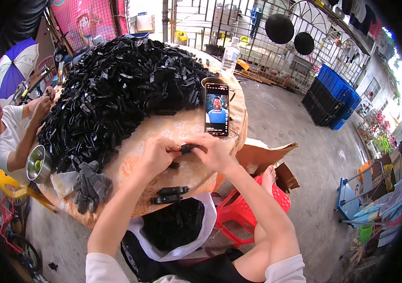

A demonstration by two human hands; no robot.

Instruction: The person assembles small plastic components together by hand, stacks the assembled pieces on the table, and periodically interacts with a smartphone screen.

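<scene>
While smartphone (217, 111) stands upright: before it, left hand (158, 153), right hand (213, 153), fingers pinching black plastic part (187, 149); leftward, black-parts heap (125, 85).

Black pieces (130, 78), peach floral tablecloth (177, 128), red stool (238, 214); purple-and-white umbrella (16, 68)

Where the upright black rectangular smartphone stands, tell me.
In the head view, the smartphone stands on the orange-patterned tablecloth, right of the glossy black heap and just beyond the bare right hand.

Bright daylight, upper right overexposed; edges bowed, corners black
</scene>
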